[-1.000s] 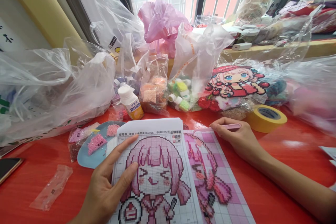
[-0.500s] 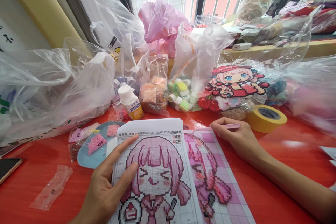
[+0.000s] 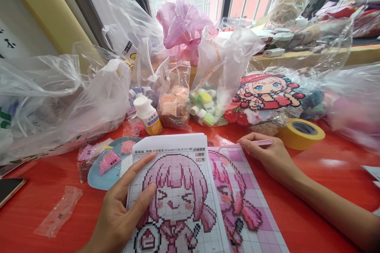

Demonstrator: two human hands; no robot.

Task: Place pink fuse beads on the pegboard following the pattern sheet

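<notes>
A printed pixel-pattern chart (image 3: 178,201) of a pink-haired figure lies in front of me. My left hand (image 3: 124,201) rests on its left edge, index finger and thumb stretched apart on the paper; the other fingers are hidden. Partly under the chart is a gridded pegboard (image 3: 264,201) bearing a half-covered bead picture (image 3: 237,193) in pinks and dark red. My right hand (image 3: 267,154) pinches pink tweezers (image 3: 261,142), their thin curved tip over the board's top edge beside the chart.
At the left, a blue plate (image 3: 97,178) holds small bags of pink beads (image 3: 109,162). Behind stand a white bottle (image 3: 147,114), bead bags (image 3: 175,104) and a finished bead figure (image 3: 268,91). A yellow tape roll (image 3: 301,134) lies right; a phone (image 3: 10,191) lies far left.
</notes>
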